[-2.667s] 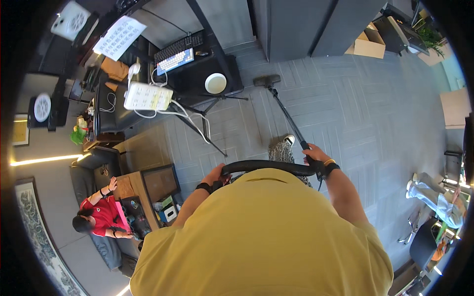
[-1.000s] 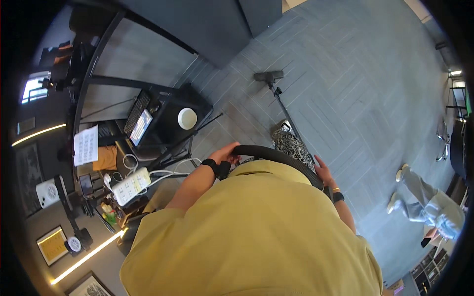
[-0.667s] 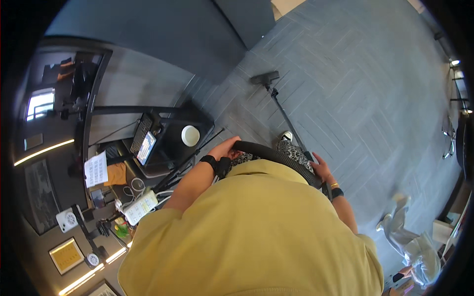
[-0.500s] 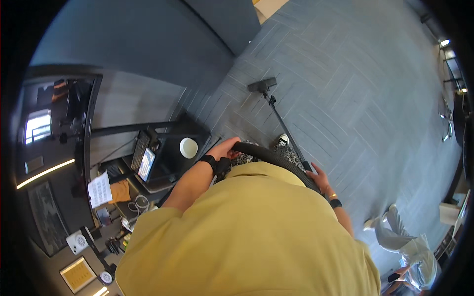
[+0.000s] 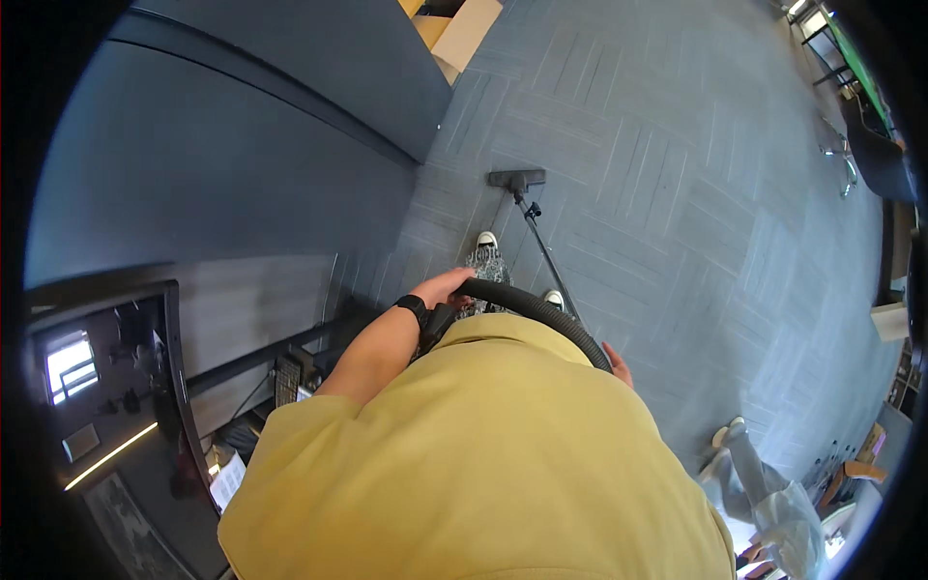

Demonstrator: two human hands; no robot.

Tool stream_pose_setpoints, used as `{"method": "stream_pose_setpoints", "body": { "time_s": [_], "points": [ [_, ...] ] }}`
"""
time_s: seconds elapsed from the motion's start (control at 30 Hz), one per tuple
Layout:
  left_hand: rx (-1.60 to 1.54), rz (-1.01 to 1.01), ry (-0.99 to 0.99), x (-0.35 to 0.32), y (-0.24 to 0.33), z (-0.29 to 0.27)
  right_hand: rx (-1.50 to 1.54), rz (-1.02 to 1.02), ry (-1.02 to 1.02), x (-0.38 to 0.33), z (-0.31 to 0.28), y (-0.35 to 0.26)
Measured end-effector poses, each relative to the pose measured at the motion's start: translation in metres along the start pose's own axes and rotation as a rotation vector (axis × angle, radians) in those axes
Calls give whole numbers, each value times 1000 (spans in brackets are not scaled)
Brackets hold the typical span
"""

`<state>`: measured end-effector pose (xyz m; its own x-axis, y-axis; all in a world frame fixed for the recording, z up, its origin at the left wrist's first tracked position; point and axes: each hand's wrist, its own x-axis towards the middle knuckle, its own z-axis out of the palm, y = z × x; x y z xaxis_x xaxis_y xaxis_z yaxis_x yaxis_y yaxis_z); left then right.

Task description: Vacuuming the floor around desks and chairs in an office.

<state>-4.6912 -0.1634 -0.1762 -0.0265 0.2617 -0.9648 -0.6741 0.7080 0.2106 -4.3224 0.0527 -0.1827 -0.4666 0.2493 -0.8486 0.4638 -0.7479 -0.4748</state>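
Note:
A vacuum cleaner's black floor head (image 5: 518, 179) lies flat on the grey floor ahead of me, and its thin wand (image 5: 551, 256) slopes back toward my right side. My left hand (image 5: 445, 287), with a black band on the wrist, is closed around the end of the ribbed black hose (image 5: 532, 305). From there the hose arches across my front to the right. A dark part hangs below that hand, half hidden by my yellow shirt. At the wand's upper end is my right hand (image 5: 619, 364); only some fingers show, and hose and shirt hide the grip.
A tall dark cabinet (image 5: 261, 164) stands at the left, with an open cardboard box (image 5: 464, 37) beyond it. A framed glossy black panel (image 5: 116, 387) is at lower left. Another person (image 5: 764, 483) is at lower right. A dark chair (image 5: 875, 145) stands at far right.
My body has turned and stepped forward, and a second shoe now shows. The cabinet fills more of the view; the desk with the laptop has slid mostly out. Both hands keep their places.

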Motion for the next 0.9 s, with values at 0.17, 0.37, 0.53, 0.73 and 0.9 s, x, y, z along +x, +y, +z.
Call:
{"method": "stream_pose_setpoints", "body": {
  "time_s": [0.17,0.37,0.53,0.73,0.9],
  "points": [
    [3,15,-91,26,48,-77,-131,-138,8,104,36,18],
    [-104,-13,-95,36,90,-126,214,-54,42,132,122,-40],
    [-138,-86,-2,53,118,-134,183,-64,48,174,121,-31],
    [-126,-67,-82,106,185,-160,223,-105,-17,246,128,-83],
    [-197,-64,-26,28,175,-103,472,-8,-15,157,122,-123]
  ]
}}
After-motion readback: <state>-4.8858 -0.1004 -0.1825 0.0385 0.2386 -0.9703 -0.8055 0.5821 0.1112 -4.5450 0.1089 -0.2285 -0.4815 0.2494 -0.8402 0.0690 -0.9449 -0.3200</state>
